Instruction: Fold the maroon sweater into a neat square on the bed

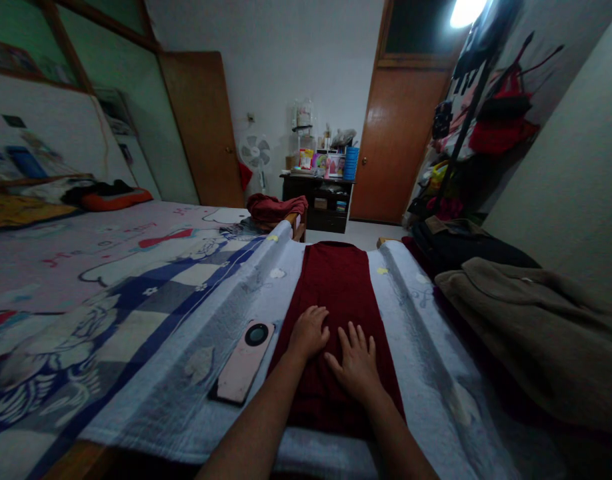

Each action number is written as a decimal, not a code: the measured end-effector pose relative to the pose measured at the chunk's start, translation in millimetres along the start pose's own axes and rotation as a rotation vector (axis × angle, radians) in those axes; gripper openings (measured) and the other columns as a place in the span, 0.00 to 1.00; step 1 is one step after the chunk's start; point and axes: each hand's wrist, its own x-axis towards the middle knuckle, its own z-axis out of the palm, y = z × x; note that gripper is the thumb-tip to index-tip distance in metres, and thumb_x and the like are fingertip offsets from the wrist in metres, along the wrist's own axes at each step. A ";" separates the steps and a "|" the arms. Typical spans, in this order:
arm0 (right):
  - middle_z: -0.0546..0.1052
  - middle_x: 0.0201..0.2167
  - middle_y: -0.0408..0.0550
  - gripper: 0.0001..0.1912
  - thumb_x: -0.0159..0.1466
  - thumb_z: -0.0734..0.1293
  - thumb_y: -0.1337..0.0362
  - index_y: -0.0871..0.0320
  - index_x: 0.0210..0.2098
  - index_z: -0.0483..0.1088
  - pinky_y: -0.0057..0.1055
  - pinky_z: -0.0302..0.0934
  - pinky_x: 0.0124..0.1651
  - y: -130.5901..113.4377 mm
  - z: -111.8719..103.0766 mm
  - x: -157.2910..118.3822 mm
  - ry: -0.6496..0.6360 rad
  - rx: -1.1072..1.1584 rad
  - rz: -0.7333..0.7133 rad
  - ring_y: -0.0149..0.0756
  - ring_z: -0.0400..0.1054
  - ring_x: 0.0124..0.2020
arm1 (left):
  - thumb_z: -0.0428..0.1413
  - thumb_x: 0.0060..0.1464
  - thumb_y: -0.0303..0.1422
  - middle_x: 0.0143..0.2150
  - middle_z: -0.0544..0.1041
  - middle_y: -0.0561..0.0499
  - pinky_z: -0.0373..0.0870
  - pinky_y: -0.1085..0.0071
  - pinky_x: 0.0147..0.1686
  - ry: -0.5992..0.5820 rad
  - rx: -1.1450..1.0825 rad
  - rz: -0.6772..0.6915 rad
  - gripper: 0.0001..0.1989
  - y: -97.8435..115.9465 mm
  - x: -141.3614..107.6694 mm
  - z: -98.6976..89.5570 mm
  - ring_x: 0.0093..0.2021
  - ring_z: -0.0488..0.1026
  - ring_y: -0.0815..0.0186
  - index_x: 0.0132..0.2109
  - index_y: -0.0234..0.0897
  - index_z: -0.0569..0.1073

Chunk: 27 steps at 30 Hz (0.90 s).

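A dark red garment [339, 277], folded into a long strip with what looks like its collar at the far end, lies on a light blue cloth. My left hand [310, 331] rests on the middle of it, palm down, its fingers lying close together and slightly bent. Just to the right and a little nearer, my right hand [357, 360] lies flat on the same garment with fingers spread. Neither hand grips anything. Left of the garment, a pink phone [243, 367] with a round black camera ring lies face down on the cloth.
The light blue cloth [181, 407] spreads under everything. To the left is a bed [116, 247] with patterned sheets. A grey-brown coat [531, 327] is piled at the right. Crumpled reddish clothing [276, 210] sits beyond, near a fan [256, 152] and a dark cabinet [319, 217].
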 end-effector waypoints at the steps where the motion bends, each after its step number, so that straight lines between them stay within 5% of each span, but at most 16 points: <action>1: 0.46 0.70 0.54 0.39 0.62 0.56 0.41 0.55 0.67 0.52 0.55 0.28 0.66 0.2 0.1 -0.6 -0.009 -0.001 0.003 0.53 0.36 0.70 | 0.53 0.52 0.27 0.59 0.71 0.46 0.58 0.58 0.63 0.004 0.001 -0.001 0.22 -0.1 -0.1 0.3 0.61 0.63 0.57 0.56 0.35 0.71; 10: 0.44 0.70 0.49 0.40 0.61 0.55 0.38 0.49 0.67 0.50 0.53 0.25 0.66 5.1 1.9 -5.5 -0.024 -0.018 -0.002 0.51 0.32 0.70 | 0.54 0.51 0.27 0.59 0.71 0.46 0.58 0.58 0.63 0.022 0.007 0.016 0.23 -3.9 -0.5 4.6 0.61 0.63 0.57 0.56 0.34 0.71; 15: 0.43 0.71 0.46 0.41 0.59 0.55 0.35 0.44 0.67 0.51 0.61 0.24 0.64 5.7 -2.6 -9.3 -0.040 -0.016 0.051 0.61 0.27 0.69 | 0.54 0.52 0.27 0.59 0.71 0.47 0.58 0.57 0.63 0.030 0.012 0.021 0.23 -3.3 -0.9 5.0 0.61 0.63 0.57 0.56 0.36 0.71; 27: 0.44 0.70 0.53 0.42 0.59 0.57 0.35 0.47 0.66 0.52 0.60 0.33 0.63 14.1 -9.4 -25.1 -0.019 -0.016 0.102 0.63 0.30 0.69 | 0.53 0.52 0.27 0.59 0.71 0.48 0.58 0.58 0.63 0.015 0.011 0.012 0.23 -0.9 -1.1 1.8 0.61 0.62 0.58 0.56 0.37 0.70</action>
